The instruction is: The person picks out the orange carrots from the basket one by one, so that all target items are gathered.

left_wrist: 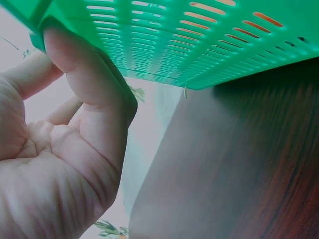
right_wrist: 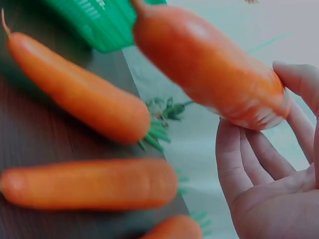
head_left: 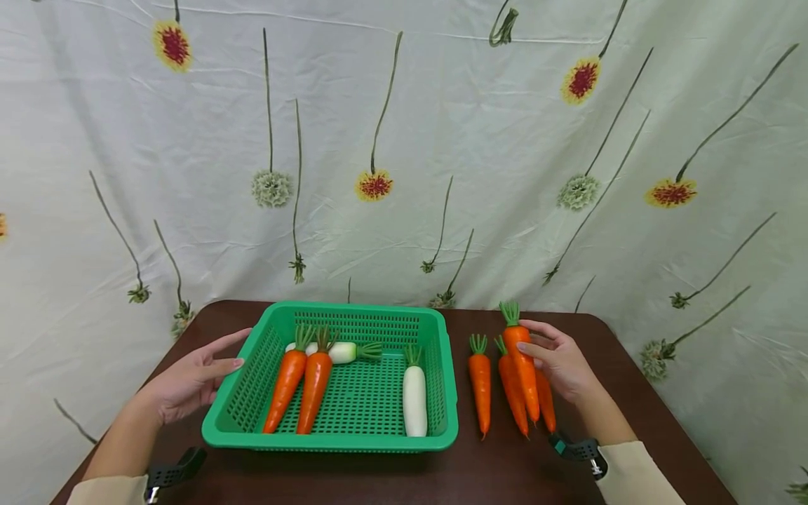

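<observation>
My right hand (head_left: 562, 359) pinches an orange carrot (head_left: 521, 365) near its green-topped end, thumb on one side and fingers on the other. The right wrist view shows this carrot (right_wrist: 209, 62) raised above the table, its thin tip pointing away from the palm. Beneath and beside it lie several other carrots (head_left: 480, 386), one partly hidden by the held one. At the left, my left hand (head_left: 189, 382) rests its fingertips against the outer rim of a green plastic basket (head_left: 334, 442). Inside are two carrots (head_left: 315, 389), a white radish (head_left: 414, 400) and another white vegetable (head_left: 344, 353) partly covered by the carrots.
The basket stands on a dark brown wooden table (head_left: 505, 470). A pale cloth (head_left: 404, 140) printed with flowers hangs right behind the table's back edge. Dark bands are worn on both wrists.
</observation>
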The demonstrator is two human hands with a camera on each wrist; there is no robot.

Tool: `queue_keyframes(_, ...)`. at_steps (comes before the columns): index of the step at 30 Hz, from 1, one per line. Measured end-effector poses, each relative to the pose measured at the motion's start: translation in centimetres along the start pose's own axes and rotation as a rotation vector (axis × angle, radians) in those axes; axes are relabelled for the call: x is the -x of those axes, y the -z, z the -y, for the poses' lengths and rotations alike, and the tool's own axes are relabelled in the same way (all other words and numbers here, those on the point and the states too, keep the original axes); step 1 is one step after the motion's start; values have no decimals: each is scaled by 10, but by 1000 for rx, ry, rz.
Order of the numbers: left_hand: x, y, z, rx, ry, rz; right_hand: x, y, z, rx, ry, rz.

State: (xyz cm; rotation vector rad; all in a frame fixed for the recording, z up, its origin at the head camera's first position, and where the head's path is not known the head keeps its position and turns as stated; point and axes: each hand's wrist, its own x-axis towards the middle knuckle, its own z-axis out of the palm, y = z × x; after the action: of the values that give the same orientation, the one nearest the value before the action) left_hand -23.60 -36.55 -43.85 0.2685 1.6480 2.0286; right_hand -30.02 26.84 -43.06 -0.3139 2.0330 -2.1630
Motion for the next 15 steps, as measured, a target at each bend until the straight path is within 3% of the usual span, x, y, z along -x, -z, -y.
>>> queue_keyframes(15, -2, 3, 2, 9, -15, 19, 2, 52, -16, 22, -27, -78)
